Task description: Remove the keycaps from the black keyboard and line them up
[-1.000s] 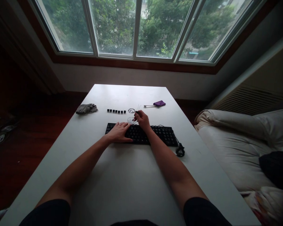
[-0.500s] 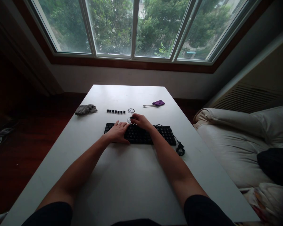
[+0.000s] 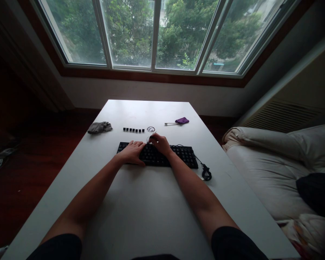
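The black keyboard [image 3: 178, 156] lies across the white table, mostly in front of my hands. My left hand [image 3: 133, 151] spans its left half, with the thumb at the near edge and the fingertips near the far edge. Over the keyboard's far edge, my right hand [image 3: 159, 143] is closed in a pinch on a small black piece [image 3: 152, 136], which looks like a keycap. A clear round piece [image 3: 148, 139] shows just behind these fingertips, partly covered by them. Farther back lies a thin dark-rimmed ring [image 3: 151, 129]. Several black keycaps [image 3: 133, 130] stand in a row to its left.
A crumpled grey cloth [image 3: 99, 127] lies at the table's left edge. On the right are a purple cloth [image 3: 182, 120] and a thin pale stick [image 3: 170, 124]. The keyboard's bundled cable [image 3: 206, 172] rests by its right end. A padded seat [image 3: 257, 169] stands beside the table.
The keyboard has shifted slightly left together with my left hand. My right hand has come slightly nearer to the keyboard, still pinching the small black piece.
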`<state>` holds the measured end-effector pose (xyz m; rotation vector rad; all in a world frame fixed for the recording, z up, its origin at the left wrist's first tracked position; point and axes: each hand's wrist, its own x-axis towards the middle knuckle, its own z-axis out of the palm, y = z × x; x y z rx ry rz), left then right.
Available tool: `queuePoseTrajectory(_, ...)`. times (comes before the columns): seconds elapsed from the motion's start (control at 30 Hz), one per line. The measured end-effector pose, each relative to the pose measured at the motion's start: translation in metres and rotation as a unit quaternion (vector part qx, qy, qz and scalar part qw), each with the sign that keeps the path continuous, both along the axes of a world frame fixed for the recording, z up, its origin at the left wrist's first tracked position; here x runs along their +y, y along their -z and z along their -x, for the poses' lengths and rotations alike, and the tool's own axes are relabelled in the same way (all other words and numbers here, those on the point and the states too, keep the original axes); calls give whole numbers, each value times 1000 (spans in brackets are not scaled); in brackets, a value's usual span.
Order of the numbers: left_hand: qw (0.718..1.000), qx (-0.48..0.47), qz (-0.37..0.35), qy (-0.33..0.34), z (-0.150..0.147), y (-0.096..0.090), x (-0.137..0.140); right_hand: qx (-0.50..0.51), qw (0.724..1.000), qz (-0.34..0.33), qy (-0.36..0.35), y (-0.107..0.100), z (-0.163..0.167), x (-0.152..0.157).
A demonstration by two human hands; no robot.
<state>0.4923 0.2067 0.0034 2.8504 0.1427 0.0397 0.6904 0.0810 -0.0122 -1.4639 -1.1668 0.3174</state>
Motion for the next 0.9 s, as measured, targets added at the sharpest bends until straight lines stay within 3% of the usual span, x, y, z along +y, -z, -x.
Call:
queuePoseTrajectory(0.13,1000,8,8,-1,0,-1,3,128,988,-73,51,0,-12,3)
queuePoseTrajectory(0.27,999,12,35,-5,-3,-8,6,163,985,-51,11,3,-17,4)
queuePoseTrajectory(0.47,986,-105,58,-115,-17,-9,1,188,981,-45,-28,5,-8,7)
queuePoseTrajectory(0.6,967,-162,121,-157,-24,-4,-3,197,979,-32,-35,2,-3,8)
queuePoseTrajectory(0.9,930,-205,278,-123,-29,6,1,212,974,-20,-78,-2,1,6)
